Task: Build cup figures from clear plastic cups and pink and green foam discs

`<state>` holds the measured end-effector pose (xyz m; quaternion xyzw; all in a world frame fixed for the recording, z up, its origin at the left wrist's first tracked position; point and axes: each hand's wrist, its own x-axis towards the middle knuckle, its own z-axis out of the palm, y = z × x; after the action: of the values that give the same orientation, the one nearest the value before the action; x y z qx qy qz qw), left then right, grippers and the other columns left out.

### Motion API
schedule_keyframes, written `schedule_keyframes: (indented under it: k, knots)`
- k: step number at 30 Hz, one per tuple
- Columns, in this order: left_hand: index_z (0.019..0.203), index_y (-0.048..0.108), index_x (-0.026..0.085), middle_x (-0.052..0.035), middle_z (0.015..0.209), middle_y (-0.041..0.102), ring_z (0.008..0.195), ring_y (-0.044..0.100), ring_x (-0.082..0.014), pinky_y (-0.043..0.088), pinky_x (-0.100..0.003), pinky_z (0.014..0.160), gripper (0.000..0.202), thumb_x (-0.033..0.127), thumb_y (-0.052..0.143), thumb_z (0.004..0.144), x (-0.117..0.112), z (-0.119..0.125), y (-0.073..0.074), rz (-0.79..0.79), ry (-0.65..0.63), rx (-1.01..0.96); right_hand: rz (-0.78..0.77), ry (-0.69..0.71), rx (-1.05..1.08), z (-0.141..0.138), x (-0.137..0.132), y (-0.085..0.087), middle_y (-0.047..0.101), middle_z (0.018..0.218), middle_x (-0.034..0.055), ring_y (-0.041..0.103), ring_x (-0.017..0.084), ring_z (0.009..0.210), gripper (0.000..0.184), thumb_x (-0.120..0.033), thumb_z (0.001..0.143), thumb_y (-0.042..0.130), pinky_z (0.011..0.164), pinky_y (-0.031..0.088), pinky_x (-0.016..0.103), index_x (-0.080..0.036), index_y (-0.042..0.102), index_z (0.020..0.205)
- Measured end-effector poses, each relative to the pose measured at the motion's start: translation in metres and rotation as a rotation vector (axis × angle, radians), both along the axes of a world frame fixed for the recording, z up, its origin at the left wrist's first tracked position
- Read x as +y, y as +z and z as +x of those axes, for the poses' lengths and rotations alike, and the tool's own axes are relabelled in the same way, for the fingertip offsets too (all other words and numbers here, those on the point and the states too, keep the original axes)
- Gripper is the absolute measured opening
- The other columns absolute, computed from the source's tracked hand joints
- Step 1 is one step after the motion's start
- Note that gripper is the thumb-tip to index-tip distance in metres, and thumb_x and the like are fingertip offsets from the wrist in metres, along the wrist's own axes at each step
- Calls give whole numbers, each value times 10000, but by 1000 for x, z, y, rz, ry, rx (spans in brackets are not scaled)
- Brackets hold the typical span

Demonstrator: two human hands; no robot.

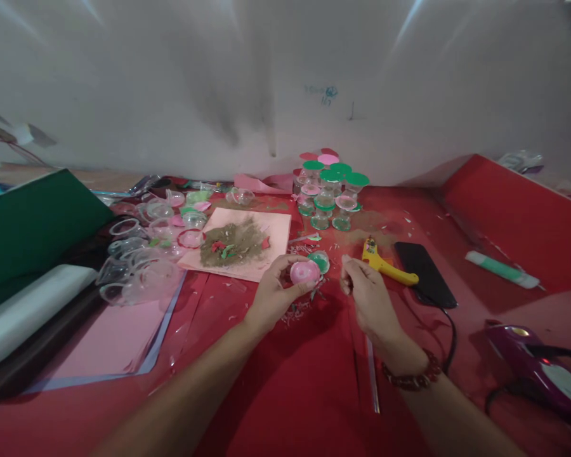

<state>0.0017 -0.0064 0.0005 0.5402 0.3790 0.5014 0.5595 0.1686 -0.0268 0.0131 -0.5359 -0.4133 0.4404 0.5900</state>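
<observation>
The pink cup (305, 273) is mid-table in the left hand (273, 291), fingers grasping its sides, best lightly, lest the thin wall bend. The right hand (368, 293) curls near its right; I cannot tell whether its fingers pinch anything. The red table (295, 387) opens out near; the yellow tool (374, 258) crowds right, stacked cups (331, 188) far

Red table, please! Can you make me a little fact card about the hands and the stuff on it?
Left hand: holds a pink round piece
Right hand: fingers bent; can't tell if they hold something
Behind the hands: stacked clear cups with green and pink discs
Brown powder: on a pale pink sheet
Yellow tool: right of the right hand
</observation>
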Motion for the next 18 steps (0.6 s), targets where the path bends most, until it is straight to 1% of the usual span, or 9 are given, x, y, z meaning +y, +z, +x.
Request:
schedule_keyframes:
  k: [3, 5, 6, 8, 10, 12, 14, 16, 18]
  knots:
    - [1041, 657, 191, -73, 1080, 673, 955, 616, -197, 478, -309, 849, 434, 286, 825, 652, 2, -1, -1, -8, 7, -12, 36, 7, -103, 0, 2, -4, 546, 620, -30, 458, 120, 579, 289, -474, 743, 713, 552, 359, 250, -201, 626, 701]
    - [1032, 656, 187, -72, 1067, 676, 954, 620, -200, 482, -309, 843, 435, 285, 828, 644, 2, -2, -2, -14, 23, -14, 47, -24, -118, 0, 4, -8, 607, 680, -12, 510, 134, 628, 311, -477, 680, 764, 583, 396, 256, -199, 668, 781]
    - [1024, 656, 187, -70, 1061, 677, 953, 622, -200, 483, -309, 843, 432, 284, 829, 640, 2, -2, -2, -16, 29, -13, 26, -26, -104, 1, 5, -10, 605, 654, -9, 509, 134, 606, 333, -507, 685, 752, 566, 394, 257, -194, 671, 763]
    - [1017, 658, 188, -67, 1056, 678, 952, 624, -200, 484, -311, 847, 421, 283, 825, 643, 2, -2, -2, -12, 36, -7, -42, -8, -52, 2, 7, -11, 563, 555, -9, 475, 122, 524, 416, -593, 726, 682, 507, 364, 255, -184, 645, 654]
    - [1017, 660, 191, -65, 1057, 678, 958, 624, -200, 483, -313, 853, 415, 281, 822, 646, 2, -2, -2, 3, 38, -2, -71, 5, 2, 2, 8, -10, 559, 531, -10, 468, 115, 499, 434, -608, 708, 686, 486, 355, 248, -183, 640, 631]
    - [1020, 661, 192, -65, 1061, 676, 969, 621, -200, 480, -316, 863, 410, 280, 819, 652, 3, -2, -2, 19, 32, 3, -58, 15, 36, 1, 8, -8, 626, 618, -6, 523, 123, 561, 357, -529, 651, 758, 526, 400, 243, -189, 689, 739]
    - [1026, 660, 191, -65, 1063, 673, 977, 617, -198, 478, -317, 870, 409, 281, 816, 659, 4, -1, -2, 34, 18, 7, -61, 65, 73, -2, 8, -7, 683, 733, 1, 577, 134, 647, 317, -440, 634, 784, 598, 450, 249, -205, 719, 836]
    - [1025, 659, 188, -65, 1064, 670, 979, 615, -197, 479, -316, 873, 402, 285, 811, 666, 4, 0, -1, 45, 6, 17, -85, 133, 128, -6, 6, -7, 704, 771, 9, 604, 144, 685, 245, -409, 665, 757, 650, 483, 267, -208, 729, 803]
    - [1020, 659, 187, -64, 1061, 671, 973, 616, -197, 481, -316, 872, 398, 290, 810, 666, 5, 1, -2, 49, -1, 28, -100, 185, 167, -9, 5, -8, 707, 740, 10, 615, 152, 672, 195, -394, 687, 731, 663, 502, 284, -207, 727, 740]
